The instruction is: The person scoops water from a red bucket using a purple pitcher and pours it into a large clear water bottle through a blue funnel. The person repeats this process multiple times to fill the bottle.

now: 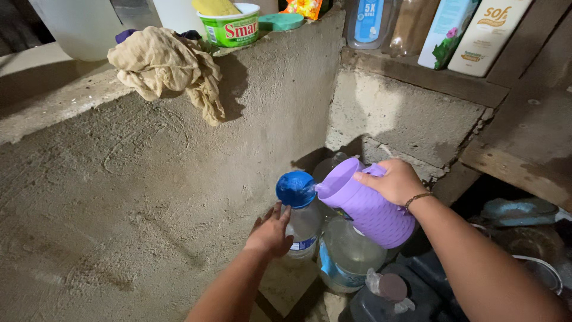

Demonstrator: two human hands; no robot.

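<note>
Concrete wall (149,179) behind, rough and grey. Purple plastic pitcher (366,209) looked stiff, light, ribbed for grip, probably heavier with liquid; gripped near its rear handle by right hand (396,182), fingers clenched round it. Tilted, long axis slanting, spout aimed left and down at blue funnel (296,189) atop clear bottle (304,229). Steadied by left hand (269,234), fingers spread loosely against bottle; thin, crushable, best held at its middle

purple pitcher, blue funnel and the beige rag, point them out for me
purple pitcher (372,211), head view, on its textured side wall
blue funnel (295,188), head view, on the funnel's bowl atop the bottle
beige rag (164,62), head view, on its crumpled middle
</note>
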